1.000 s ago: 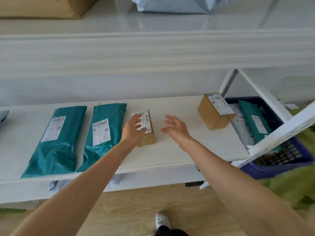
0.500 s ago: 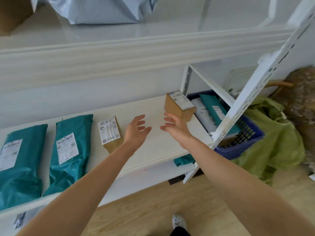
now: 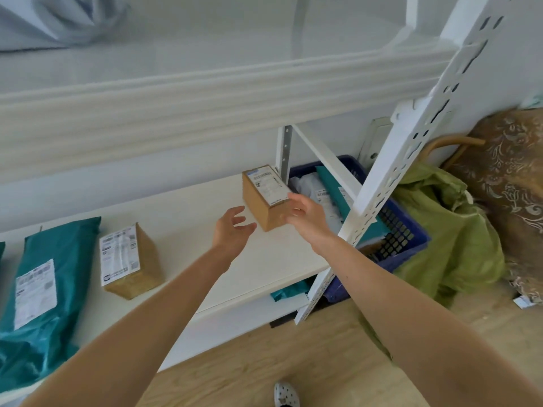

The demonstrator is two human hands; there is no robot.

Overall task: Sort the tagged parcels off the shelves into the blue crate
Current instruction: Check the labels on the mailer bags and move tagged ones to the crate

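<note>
While both hands hung short of it half a second ago, my right hand (image 3: pixel 305 212) now reaches the far box (image 3: pixel 264 201). Its fingers lie straight and loose along the box's right edge. Nothing is curled round the box, and blur keeps me from telling whether skin meets cardboard. My left hand (image 3: pixel 233 230) has also come closer. It is released, fingers spread, just beside the box at its 8 o'clock and not touching it. A second ago that hand lay on the near box (image 3: pixel 129 259), which now sits well apart at 8 o'clock from it, label up. The view has swung to the right since then.

The far box stands on the white shelf (image 3: pixel 264 259), hard by the rear upright, with its label on top.

At 3 o'clock from the far box, past the shelf's end, stands the blue crate (image 3: pixel 411 245), partly behind a slotted white post (image 3: pixel 411 142). In it a crated teal mailer (image 3: pixel 336 202) lies over a pale mailer (image 3: pixel 305 183). The post hides whatever lies deeper.

On the shelf, at 9 o'clock from the near box, a shelf teal mailer (image 3: pixel 44 289) lies label up. A green cloth (image 3: pixel 458 230) is heaped against the crate at its 3 o'clock.
</note>
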